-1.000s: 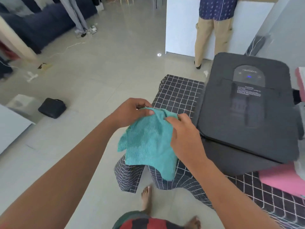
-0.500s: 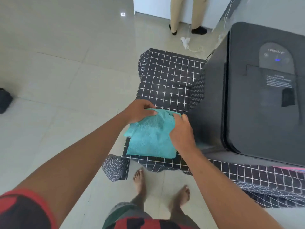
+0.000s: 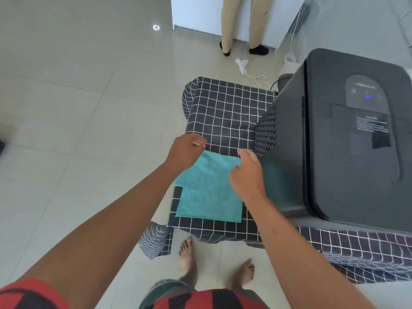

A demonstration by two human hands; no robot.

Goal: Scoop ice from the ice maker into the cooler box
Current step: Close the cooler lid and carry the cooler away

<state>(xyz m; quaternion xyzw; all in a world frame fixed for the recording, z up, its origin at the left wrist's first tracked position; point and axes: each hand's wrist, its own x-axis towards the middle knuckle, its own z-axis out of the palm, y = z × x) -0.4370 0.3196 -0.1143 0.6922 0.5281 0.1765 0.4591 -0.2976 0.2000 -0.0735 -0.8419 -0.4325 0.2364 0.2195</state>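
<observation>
Showing: 2 hands above a folded teal cloth [image 3: 209, 190] on the checked-cloth bench [image 3: 225, 108].
Left hand [image 3: 186, 150]: at the cloth's far-left corner, fingers loosely bent; whether it pinches the edge cannot be told.
Right hand [image 3: 247, 172]: over the cloth's right edge, fingers relaxed and spread, gripping nothing visible.
Ice maker [image 3: 347, 134]: black, lid closed, on the bench just right of the cloth; long axis running away from the person.
Nearer hand: the right, just beside the machine's vented side.
Cooler box, scoop: not in view.
Judged next move: reaching rightward and up to the lid.
</observation>
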